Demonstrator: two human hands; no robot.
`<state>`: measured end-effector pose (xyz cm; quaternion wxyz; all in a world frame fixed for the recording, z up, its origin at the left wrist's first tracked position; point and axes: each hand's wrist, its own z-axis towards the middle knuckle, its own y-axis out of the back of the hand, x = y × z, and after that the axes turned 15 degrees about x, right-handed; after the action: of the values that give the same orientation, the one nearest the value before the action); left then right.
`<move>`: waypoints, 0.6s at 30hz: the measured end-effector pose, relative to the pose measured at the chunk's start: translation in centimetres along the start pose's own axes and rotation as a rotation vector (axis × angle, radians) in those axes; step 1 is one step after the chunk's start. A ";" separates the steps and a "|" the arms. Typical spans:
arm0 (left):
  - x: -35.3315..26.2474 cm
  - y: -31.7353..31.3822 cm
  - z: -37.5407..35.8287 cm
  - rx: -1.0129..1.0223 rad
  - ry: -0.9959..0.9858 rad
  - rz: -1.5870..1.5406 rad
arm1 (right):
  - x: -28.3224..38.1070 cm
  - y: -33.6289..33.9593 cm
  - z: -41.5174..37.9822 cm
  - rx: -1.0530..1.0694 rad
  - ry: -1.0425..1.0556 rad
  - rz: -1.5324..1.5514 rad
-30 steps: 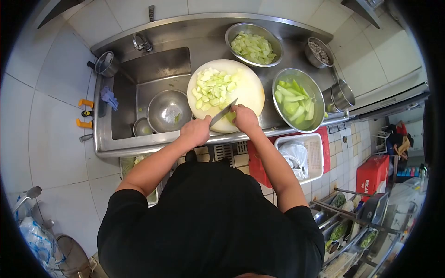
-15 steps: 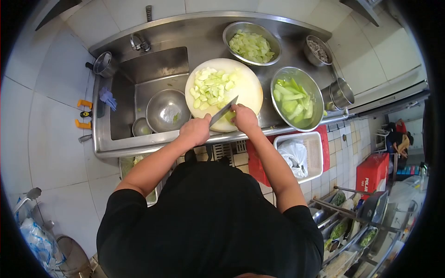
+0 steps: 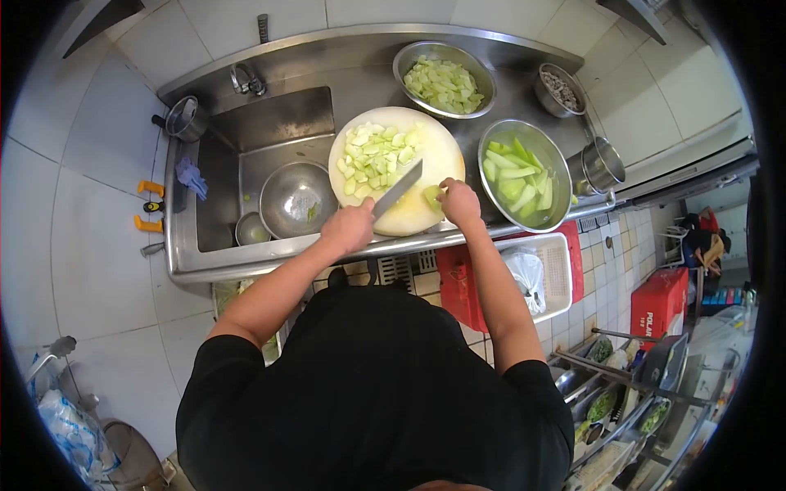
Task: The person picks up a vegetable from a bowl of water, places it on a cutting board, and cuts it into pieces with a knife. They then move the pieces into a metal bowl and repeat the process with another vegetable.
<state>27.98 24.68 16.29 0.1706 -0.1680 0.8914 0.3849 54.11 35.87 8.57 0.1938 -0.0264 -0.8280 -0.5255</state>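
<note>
My left hand (image 3: 350,227) is closed around the handle of a kitchen knife (image 3: 399,189), whose blade slants up and right over the round white cutting board (image 3: 438,151). At the board's right edge, the fingers of my right hand (image 3: 461,202) pinch a pale green vegetable piece (image 3: 432,196). Its exact kind is not clear. Cut vegetable slices (image 3: 377,155) lie heaped on the board's left half, beyond the blade. Right of the board, a steel bowl (image 3: 559,164) holds larger peeled green chunks (image 3: 517,176).
Behind the board stands a bowl (image 3: 485,80) of cut slices, with a smaller bowl (image 3: 561,90) at the back right. A sink (image 3: 221,200) containing a steel bowl (image 3: 299,200) lies left. Below the counter edge is a white basket (image 3: 558,274) with a plastic bag.
My right hand has moved right, away from the blade, with the vegetable piece in its fingers. The knife has lifted slightly and shifted a little right.
</note>
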 end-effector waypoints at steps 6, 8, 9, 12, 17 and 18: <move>3.5 -2.4 2.3 0.000 -0.013 -0.057 | 0.4 -0.9 -1.2 -0.067 0.007 0.042; 4.4 -0.9 2.9 -0.041 0.028 -0.043 | 0.5 -1.4 -1.4 -0.106 0.011 0.086; 4.5 0.2 2.8 -0.052 0.018 -0.008 | 1.1 -1.5 -1.5 -0.181 0.078 0.053; 3.8 2.0 2.1 -0.131 -0.012 -0.013 | 4.5 -1.2 -1.8 -0.393 0.250 0.084; 4.6 0.1 2.9 -0.511 -0.144 0.249 | 10.5 1.1 -1.1 -0.465 0.247 0.335; 4.8 -0.4 2.8 -0.602 -0.184 0.278 | 11.0 1.4 -0.9 -0.418 0.200 0.348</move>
<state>24.40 25.73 12.13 0.1388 -0.0524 0.7330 0.6638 44.53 33.95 14.00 0.3520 -0.1555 -0.6617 -0.6435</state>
